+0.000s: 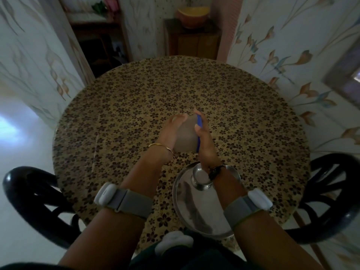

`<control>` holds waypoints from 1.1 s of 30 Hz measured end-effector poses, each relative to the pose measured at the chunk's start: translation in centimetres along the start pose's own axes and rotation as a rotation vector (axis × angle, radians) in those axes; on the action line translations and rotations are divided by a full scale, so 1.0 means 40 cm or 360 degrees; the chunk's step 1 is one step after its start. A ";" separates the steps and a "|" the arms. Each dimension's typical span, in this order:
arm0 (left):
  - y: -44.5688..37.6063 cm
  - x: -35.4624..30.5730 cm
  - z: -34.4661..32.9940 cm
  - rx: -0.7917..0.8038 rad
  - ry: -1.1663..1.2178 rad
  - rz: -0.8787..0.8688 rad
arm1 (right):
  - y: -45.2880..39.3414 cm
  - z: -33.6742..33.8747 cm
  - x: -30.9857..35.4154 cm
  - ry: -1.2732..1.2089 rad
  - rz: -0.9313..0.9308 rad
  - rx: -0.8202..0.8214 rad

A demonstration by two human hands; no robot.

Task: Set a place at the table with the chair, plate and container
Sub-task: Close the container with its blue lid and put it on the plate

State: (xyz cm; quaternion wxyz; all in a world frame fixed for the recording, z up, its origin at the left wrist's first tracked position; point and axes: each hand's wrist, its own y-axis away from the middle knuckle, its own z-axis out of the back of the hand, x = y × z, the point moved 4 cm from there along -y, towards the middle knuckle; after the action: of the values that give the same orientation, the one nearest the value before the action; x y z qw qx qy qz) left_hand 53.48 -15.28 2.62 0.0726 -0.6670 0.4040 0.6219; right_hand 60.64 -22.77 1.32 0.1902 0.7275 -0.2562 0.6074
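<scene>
A translucent grey container (186, 136) with a blue lid (199, 131) is held above the middle of the round table (116, 106), tipped on its side. My left hand (171, 131) grips its left wall and my right hand (204, 141) grips the lidded side. A round steel plate (198, 209) lies on the table near the front edge, under my right forearm. A small steel cup (200, 179) stands on the plate's far part. Two dark chairs flank me: one chair (29, 201) at the left, another chair (331, 191) at the right.
The table wears a brown flowered cloth. Behind it stands a wooden cabinet (192, 43) with a yellow bowl (192, 15) on top. Floral-papered walls close in on both sides, and a dark doorway opens at the far left.
</scene>
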 end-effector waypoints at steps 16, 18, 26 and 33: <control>0.023 -0.019 -0.022 -0.0158 0.0047 -0.0388 | -0.014 -0.015 0.013 -0.0271 -0.0136 0.0034; 0.022 -0.018 -0.019 -0.0133 -0.0001 -0.0523 | -0.014 -0.017 0.013 -0.0370 -0.0192 0.0026; 0.029 0.027 0.005 -0.0069 -0.0116 -0.0893 | -0.014 -0.014 -0.016 -0.0562 -0.0559 0.0145; -0.029 0.084 0.024 0.0067 -0.0301 -0.0267 | 0.004 0.013 -0.107 -0.0171 -0.0785 -0.0163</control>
State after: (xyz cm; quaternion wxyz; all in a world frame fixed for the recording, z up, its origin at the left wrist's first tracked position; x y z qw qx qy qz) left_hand 53.15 -15.46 -1.04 0.1761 -0.6350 0.3511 0.6652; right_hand 60.39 -22.62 -2.99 0.3554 0.7885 -0.1112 0.4894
